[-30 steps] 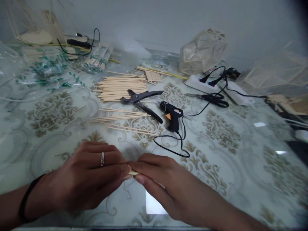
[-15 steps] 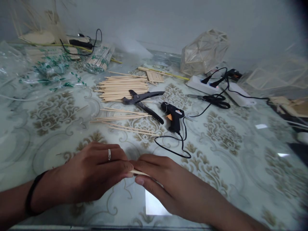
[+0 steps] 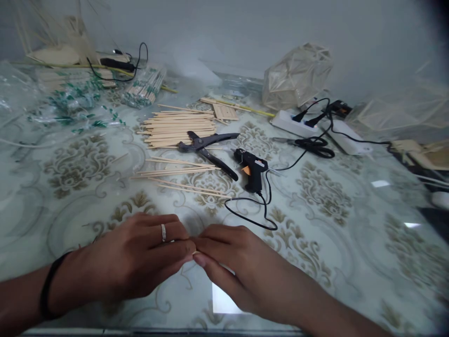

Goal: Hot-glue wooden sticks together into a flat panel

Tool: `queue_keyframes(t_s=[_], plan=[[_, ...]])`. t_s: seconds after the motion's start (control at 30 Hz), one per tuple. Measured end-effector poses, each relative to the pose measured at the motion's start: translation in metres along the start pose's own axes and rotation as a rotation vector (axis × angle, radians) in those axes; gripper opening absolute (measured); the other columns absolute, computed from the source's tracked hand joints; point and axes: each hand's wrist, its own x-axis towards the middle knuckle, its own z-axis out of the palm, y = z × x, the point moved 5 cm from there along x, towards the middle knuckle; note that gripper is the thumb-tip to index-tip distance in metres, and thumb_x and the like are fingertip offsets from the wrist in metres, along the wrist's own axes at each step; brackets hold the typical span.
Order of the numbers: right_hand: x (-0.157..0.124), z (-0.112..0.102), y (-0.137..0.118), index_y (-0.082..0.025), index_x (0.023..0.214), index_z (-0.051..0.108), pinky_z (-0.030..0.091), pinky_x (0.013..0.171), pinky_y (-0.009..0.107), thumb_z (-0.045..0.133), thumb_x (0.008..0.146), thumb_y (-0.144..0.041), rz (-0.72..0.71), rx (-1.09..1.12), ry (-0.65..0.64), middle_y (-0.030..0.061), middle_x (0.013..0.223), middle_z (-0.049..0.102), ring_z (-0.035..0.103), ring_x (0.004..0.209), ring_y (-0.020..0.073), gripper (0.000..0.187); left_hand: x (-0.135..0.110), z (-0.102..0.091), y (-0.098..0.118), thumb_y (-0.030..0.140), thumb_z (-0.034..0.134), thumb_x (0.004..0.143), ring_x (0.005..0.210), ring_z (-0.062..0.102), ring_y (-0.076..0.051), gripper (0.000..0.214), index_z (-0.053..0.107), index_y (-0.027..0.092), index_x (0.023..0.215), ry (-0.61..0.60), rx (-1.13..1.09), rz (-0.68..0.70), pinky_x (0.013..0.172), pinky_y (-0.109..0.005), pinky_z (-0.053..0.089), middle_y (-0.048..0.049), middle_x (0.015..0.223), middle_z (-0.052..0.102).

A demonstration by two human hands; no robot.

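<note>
My left hand, with a ring and a dark wristband, is closed in a pinch at the near middle of the table. Against its fingertips presses my right hand, closed too. Between them only a tiny pale bit of a wooden stick shows; the fingers hide the rest. Beyond the hands lie several loose wooden sticks. Dark-handled cutting pliers rest open against a larger pile of sticks. To their right a black glue gun lies on its side with its cord looped.
Scissors lie near a white power strip with plugs. A stick-built polyhedron stands at the back. Plastic-wrapped stick bundles and crumpled wrappers fill the back left. Patterned cloth shows under the clear table cover.
My right thumb and fingers have closed in toward the left fingertips. The stick, visible between the hands before, is now almost fully covered. The tools have stayed put.
</note>
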Motion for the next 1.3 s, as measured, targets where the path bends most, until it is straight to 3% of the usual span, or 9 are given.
queue_keyframes(t_s=[0.23,0.5,0.73,0.9,1.1,1.3], plan=[[0.000,0.001,0.002,-0.012,0.100,0.084,0.049,0.067,0.027,0.054,0.116,-0.024,-0.037,-0.007,0.070,0.0038,0.081,0.069,0.065,0.069,0.0153,0.037,-0.001,0.001,-0.001,0.013,0.045,0.118,0.076,0.065,-0.011,0.028,0.066,0.017,0.100,-0.009,-0.032,-0.014,0.070,-0.023,0.053,0.0016,0.088,0.070],[-0.001,0.004,0.003,-0.017,0.086,0.078,0.041,0.060,0.028,0.054,0.115,-0.023,-0.035,-0.031,0.098,-0.0010,0.071,0.065,0.054,0.059,0.0129,0.038,-0.006,0.004,-0.007,0.018,0.054,0.115,0.078,0.069,-0.012,0.017,0.068,0.021,0.105,-0.049,-0.109,-0.129,0.072,-0.024,0.054,0.0021,0.092,0.072],[0.000,0.003,0.004,-0.016,0.109,0.080,0.057,0.077,0.030,0.043,0.120,-0.026,0.062,0.080,-0.075,0.0071,0.093,0.076,0.072,0.082,0.0201,0.040,-0.005,0.002,-0.012,0.017,0.063,0.109,0.078,0.070,-0.013,0.012,0.069,0.023,0.100,-0.042,-0.187,-0.234,0.071,-0.025,0.052,0.0018,0.090,0.074],[0.000,-0.004,0.004,-0.016,0.130,0.078,0.059,0.093,0.036,0.043,0.119,-0.026,0.091,0.196,-0.068,0.0100,0.109,0.081,0.075,0.099,0.0232,0.038,-0.001,-0.010,-0.017,0.019,0.067,0.107,0.071,0.070,-0.010,0.013,0.076,0.023,0.098,-0.004,-0.319,-0.356,0.067,-0.021,0.052,0.0033,0.084,0.076],[-0.006,-0.022,0.019,-0.021,0.126,0.082,0.053,0.060,0.025,0.054,0.116,-0.039,0.311,0.366,0.114,0.0006,0.080,0.078,0.068,0.063,0.0139,0.035,-0.016,-0.011,-0.045,0.040,0.077,0.103,0.063,0.062,-0.010,0.024,0.082,0.024,0.087,0.060,-0.566,-0.716,0.055,-0.018,0.046,0.0033,0.075,0.070],[-0.010,-0.031,0.035,-0.023,0.135,0.072,0.057,0.063,0.027,0.064,0.112,-0.041,0.417,0.548,0.234,-0.0006,0.079,0.079,0.072,0.068,0.0162,0.030,-0.016,-0.008,-0.055,0.046,0.080,0.098,0.060,0.056,-0.010,0.028,0.079,0.021,0.086,0.117,-0.685,-0.843,0.053,-0.019,0.042,0.0036,0.068,0.065]])
